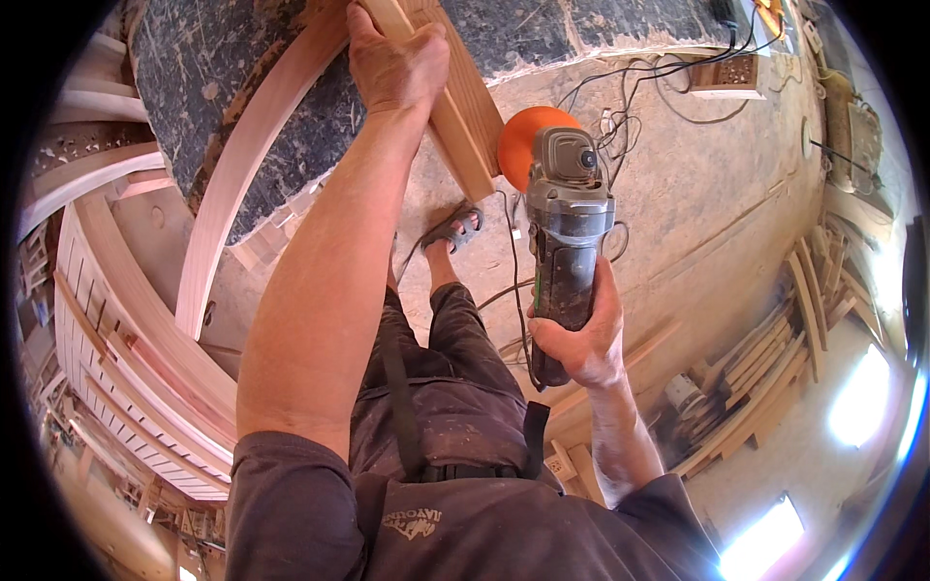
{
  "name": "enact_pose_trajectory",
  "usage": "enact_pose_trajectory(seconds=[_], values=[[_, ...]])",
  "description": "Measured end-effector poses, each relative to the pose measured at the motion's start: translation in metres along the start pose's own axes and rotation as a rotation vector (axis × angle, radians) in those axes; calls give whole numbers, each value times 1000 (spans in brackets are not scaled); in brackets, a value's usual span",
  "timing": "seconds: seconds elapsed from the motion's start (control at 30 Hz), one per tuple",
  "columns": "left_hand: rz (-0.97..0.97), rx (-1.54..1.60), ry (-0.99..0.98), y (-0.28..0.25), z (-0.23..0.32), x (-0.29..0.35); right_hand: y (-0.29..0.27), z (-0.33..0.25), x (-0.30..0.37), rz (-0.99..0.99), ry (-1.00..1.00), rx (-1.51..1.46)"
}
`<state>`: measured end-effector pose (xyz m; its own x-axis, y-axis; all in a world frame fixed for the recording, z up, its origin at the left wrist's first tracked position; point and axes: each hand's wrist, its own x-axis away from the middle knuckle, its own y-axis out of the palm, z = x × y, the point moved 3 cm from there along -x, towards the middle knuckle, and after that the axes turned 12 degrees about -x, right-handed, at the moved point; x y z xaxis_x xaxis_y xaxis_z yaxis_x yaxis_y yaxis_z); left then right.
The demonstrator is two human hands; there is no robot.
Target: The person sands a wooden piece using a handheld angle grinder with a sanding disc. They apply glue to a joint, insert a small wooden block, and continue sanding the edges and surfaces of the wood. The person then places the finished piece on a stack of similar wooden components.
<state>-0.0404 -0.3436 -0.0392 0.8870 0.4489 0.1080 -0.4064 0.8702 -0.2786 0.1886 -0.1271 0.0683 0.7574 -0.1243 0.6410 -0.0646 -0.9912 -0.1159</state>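
Observation:
My left hand point(399, 66) is closed over a wooden piece point(453, 126) at the edge of the dark, paint-spattered worktop point(538, 24). The piece juts off the worktop toward me. In my right hand point(586, 334) is an angle grinder point(570, 232), gripped round its dark body with the head pointing away from me. Its orange disc point(531, 140) is close beside the wood's right side; whether they touch I cannot tell. A curved wooden strip point(254, 160) lies left of my left forearm, partly over the worktop.
Cables point(625, 107) trail over the floor at the right, near a small wooden box point(727, 76). Stacked wood offcuts point(751, 373) lie farther right. At the left stand curved slatted wooden pieces point(145, 310). My sandalled foot point(455, 228) is beneath the wood's end.

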Motion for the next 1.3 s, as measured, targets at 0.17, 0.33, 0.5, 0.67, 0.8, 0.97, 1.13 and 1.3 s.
enact_pose_trajectory(seconds=[0.17, 0.33, 0.5, 0.67, 0.8, 0.97, 1.13, 1.3], values=[[49, -81, 87, -2, -4, -2, -5, 1, 4, 26, 0, -38], [20, -37, 17, -2, -1, -1, -5, 2, 4, 27, -28, 12], [41, -129, 54, -4, 1, 0, -2, 2, 2, 40, -32, 20], [25, -81, 10, -3, -3, 0, -9, 1, 2, 42, -36, -15], [28, -103, -12, -2, 0, -2, 0, -5, 0, 18, 5, -14], [41, -141, -27, -4, 8, 3, -1, -5, 1, -33, -9, 16], [21, -92, -35, -2, 7, 4, 2, -15, 0, -35, 5, 60], [18, -90, -39, -1, 4, 2, 6, -17, -13, -63, -37, 111]])
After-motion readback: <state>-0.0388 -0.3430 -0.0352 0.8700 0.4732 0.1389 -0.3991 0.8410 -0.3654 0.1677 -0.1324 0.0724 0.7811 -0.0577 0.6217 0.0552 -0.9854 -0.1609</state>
